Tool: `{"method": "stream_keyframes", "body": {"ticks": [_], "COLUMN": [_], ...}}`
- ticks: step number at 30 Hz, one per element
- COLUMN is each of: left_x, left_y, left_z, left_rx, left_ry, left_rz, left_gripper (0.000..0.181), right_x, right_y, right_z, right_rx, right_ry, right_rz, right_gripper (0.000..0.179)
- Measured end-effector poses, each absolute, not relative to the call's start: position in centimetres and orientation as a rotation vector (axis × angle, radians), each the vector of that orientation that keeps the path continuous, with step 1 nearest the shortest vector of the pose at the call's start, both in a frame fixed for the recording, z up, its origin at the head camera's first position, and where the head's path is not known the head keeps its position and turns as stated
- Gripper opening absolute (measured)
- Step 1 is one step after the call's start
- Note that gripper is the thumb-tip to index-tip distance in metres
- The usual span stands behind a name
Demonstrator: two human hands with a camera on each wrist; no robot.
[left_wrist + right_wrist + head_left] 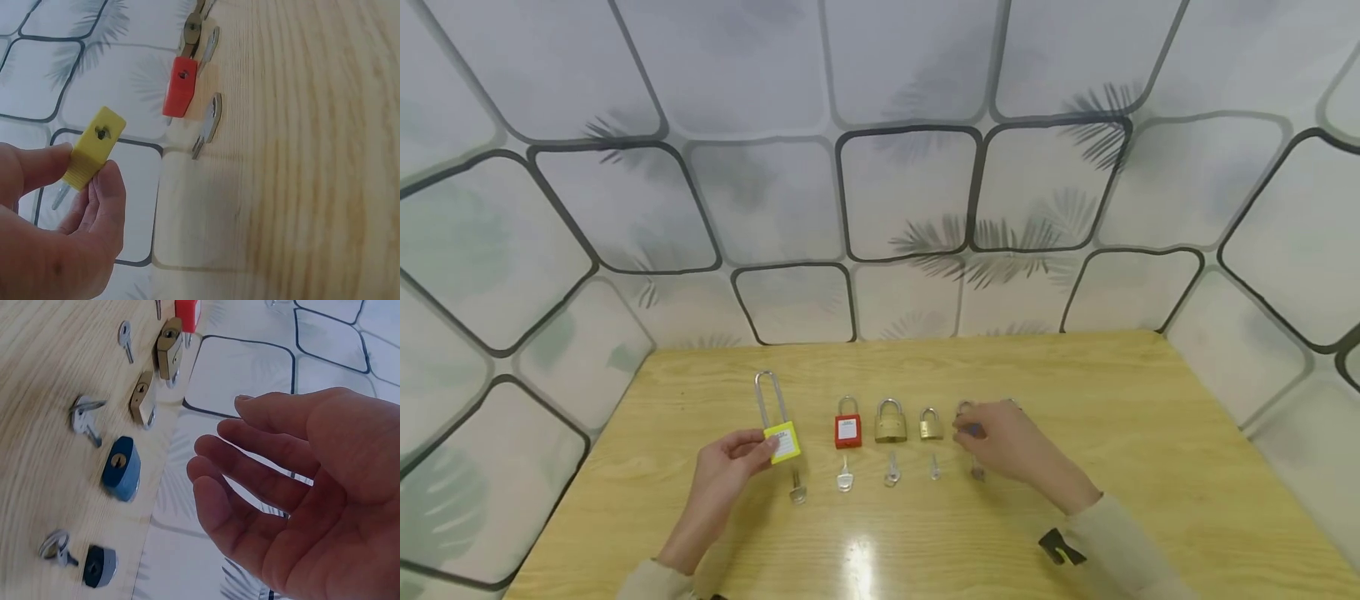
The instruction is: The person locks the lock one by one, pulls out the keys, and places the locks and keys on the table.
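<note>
My left hand (715,479) pinches the body of a yellow padlock (785,442) between thumb and fingers, its long shackle pointing up and away. In the left wrist view the keyhole of this padlock faces the camera, and the body is raised off the table. A key (797,490) lies just below it on the table. My right hand (1003,443) hovers near the blue padlock (122,469), partly covering it in the head view. In the right wrist view its fingers are loosely bent, with nothing between them. A dark padlock (100,566) lies beyond the blue one, mostly hidden in the head view.
A red padlock (847,432), a larger brass padlock (891,428) and a smaller brass padlock (931,429) form a row on the wooden table (715,392). Keys lie before them, including the red one's key (845,477). A patterned wall (902,300) rises behind.
</note>
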State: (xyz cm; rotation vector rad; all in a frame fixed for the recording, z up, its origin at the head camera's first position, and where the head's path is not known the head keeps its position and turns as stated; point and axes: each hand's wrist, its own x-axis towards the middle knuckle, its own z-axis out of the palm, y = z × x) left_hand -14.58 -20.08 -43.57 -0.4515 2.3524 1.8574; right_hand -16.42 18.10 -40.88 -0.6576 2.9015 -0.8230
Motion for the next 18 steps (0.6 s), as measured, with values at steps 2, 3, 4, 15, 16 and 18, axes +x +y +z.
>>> {"method": "stream_keyframes", "body": {"ticks": [2, 3, 4, 15, 16, 18], "left_x": [-14.7, -14.9, -15.0, -17.9, -18.2, -18.7], "left_y": [-20.1, -20.1, -20.0, -19.1, -19.1, -19.0], "left_z": [-43.7, -43.8, -44.0, -45.7, -45.8, -45.9], "left_rx": [-0.43, -0.411, -0.397, -0.328, -0.321, -0.312], "left_ry": [2.375, 2.393, 2.409, 2.573, 2.581, 2.608], "left_rz": [1.837, 1.819, 1.803, 1.58, 1.579, 1.56], "left_gripper": [0.045, 0.046, 0.046, 0.039, 0.038, 0.036], "right_x": [-16.1, -15.9, -15.7, -15.1, -15.1, -15.1], "right_y": [18.7, 19.0, 19.3, 22.5, 22.8, 23.2], "right_z": [-40.9, -40.9, -40.9, -40.6, -40.6, -40.5], "right_rx": [-0.605, -0.576, -0.548, -0.402, -0.392, -0.393], "right_ry": [2.891, 2.885, 2.879, 2.876, 2.878, 2.889], "right_rz": [-0.823, -0.825, -0.826, -0.801, -0.8, -0.789], "right_gripper": [0.016, 0.016, 0.016, 0.022, 0.023, 0.024]}}
